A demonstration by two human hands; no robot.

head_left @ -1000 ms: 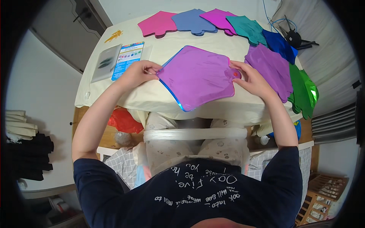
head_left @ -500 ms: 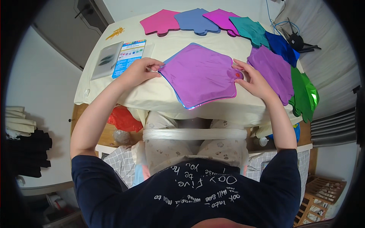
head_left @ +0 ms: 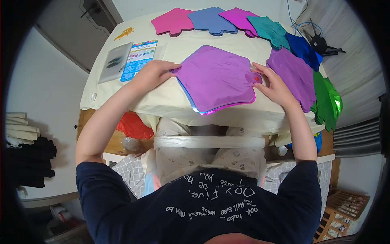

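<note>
A flat, uninflated purple foil balloon point(head_left: 217, 79), roughly star-shaped with a short neck at its right, lies in front of me. Pink and blue shiny edges of other foil balloons point(head_left: 198, 109) peek out beneath it along the lower side. My left hand point(head_left: 152, 74) pinches the left corner of this pile between thumb and fingers. At the opposite side my right hand point(head_left: 278, 86) grips around the neck, thumb below and fingers above, beside a small red mark point(head_left: 256, 79).
Stacks of flat foil balloons arc around the table's back and right: pink point(head_left: 172, 21), slate blue point(head_left: 213, 20), magenta point(head_left: 239, 19), teal point(head_left: 268, 30), dark blue point(head_left: 302, 51), purple point(head_left: 292, 79), green point(head_left: 325, 101). A printed card point(head_left: 138, 61), clear bag point(head_left: 113, 63) and yellow ribbons point(head_left: 124, 33) lie left.
The top purple balloon has shifted up-left over the blue edge, which no longer shows along the upper left. My left hand has moved slightly right and up; the right keeps its grip.
</note>
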